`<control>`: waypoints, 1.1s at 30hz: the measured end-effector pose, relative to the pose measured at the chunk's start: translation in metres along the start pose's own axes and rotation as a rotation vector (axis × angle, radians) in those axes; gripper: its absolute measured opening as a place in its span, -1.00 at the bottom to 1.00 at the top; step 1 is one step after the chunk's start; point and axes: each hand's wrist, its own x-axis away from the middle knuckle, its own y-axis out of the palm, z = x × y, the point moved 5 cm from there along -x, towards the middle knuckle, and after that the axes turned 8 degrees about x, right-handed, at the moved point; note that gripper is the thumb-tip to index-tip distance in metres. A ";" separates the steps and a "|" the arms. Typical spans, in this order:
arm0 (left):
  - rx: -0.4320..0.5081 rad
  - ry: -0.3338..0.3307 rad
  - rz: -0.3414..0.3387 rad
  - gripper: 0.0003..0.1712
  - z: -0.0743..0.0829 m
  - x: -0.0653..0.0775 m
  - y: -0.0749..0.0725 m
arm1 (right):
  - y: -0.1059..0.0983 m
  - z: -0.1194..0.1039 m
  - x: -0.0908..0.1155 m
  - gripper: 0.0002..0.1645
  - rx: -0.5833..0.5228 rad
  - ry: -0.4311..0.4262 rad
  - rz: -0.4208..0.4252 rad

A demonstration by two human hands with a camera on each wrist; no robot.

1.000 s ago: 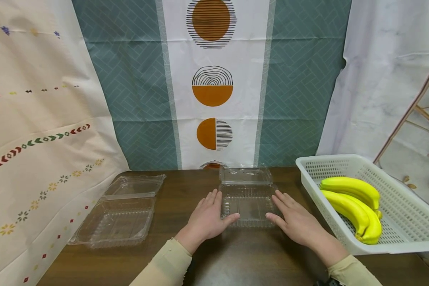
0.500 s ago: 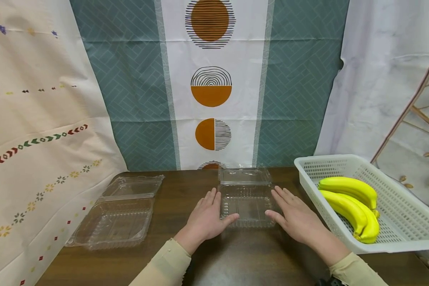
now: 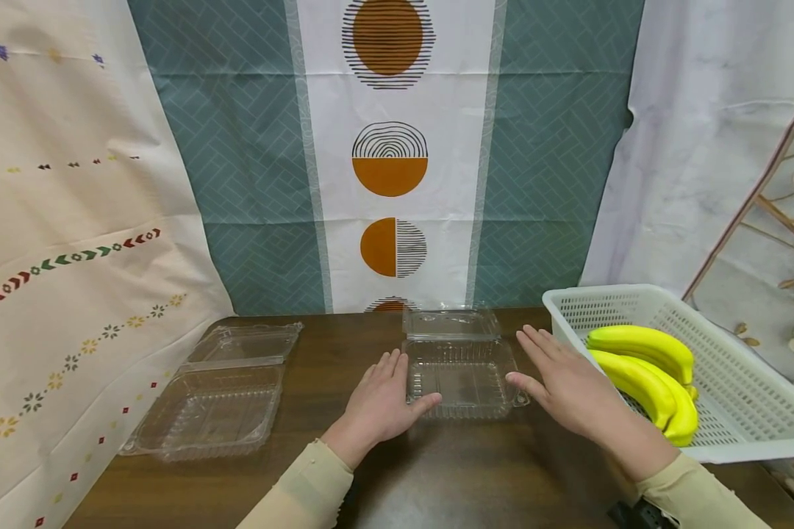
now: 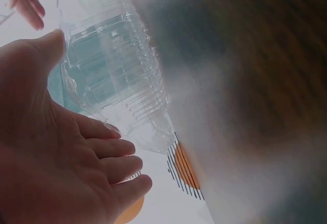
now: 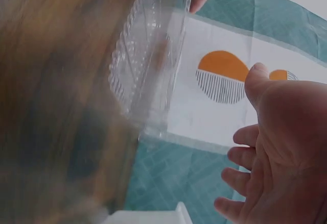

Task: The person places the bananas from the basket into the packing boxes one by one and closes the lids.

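A clear plastic clamshell container (image 3: 459, 378) stands on the table in the middle of the head view, its lid (image 3: 451, 323) folded back. My left hand (image 3: 385, 408) lies along its left side, fingers extended and thumb at the near left corner. In the left wrist view the left fingers (image 4: 120, 165) are straight beside the container wall (image 4: 127, 55). To the right of the container, my right hand (image 3: 565, 382) is held with fingers extended and holds nothing. The right wrist view shows a gap between the right hand (image 5: 286, 152) and the container (image 5: 148, 55).
A second clear clamshell (image 3: 215, 411), also with its lid back, sits on the brown table (image 3: 437, 477) at the left. On the right, a white plastic basket (image 3: 754, 411) holds several yellow bananas (image 3: 642, 345). Patterned cloths (image 3: 251, 184) hang behind and at both sides.
My right hand has left the container's right side and shifted right, toward the basket, uncovering the container's right corner. The left hand keeps its place beside the container.
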 end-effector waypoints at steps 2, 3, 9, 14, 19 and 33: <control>0.000 0.001 -0.001 0.26 0.000 0.000 0.000 | -0.003 0.003 0.000 -0.03 0.010 0.000 -0.005; 0.001 0.000 -0.003 0.27 0.000 0.000 0.000 | -0.005 0.005 0.000 -0.03 0.018 -0.002 -0.007; -0.002 -0.003 -0.003 0.26 -0.001 0.000 -0.001 | -0.014 0.015 0.001 0.00 0.044 -0.002 0.001; -0.001 0.004 -0.002 0.26 -0.001 0.000 -0.002 | -0.021 0.023 0.004 0.03 0.049 0.018 -0.001; 0.001 0.006 -0.006 0.26 0.000 0.000 -0.002 | -0.029 0.032 0.007 0.06 0.075 0.029 -0.012; 0.000 -0.004 -0.010 0.27 -0.001 -0.001 -0.001 | -0.036 0.069 0.015 0.09 0.123 0.093 -0.043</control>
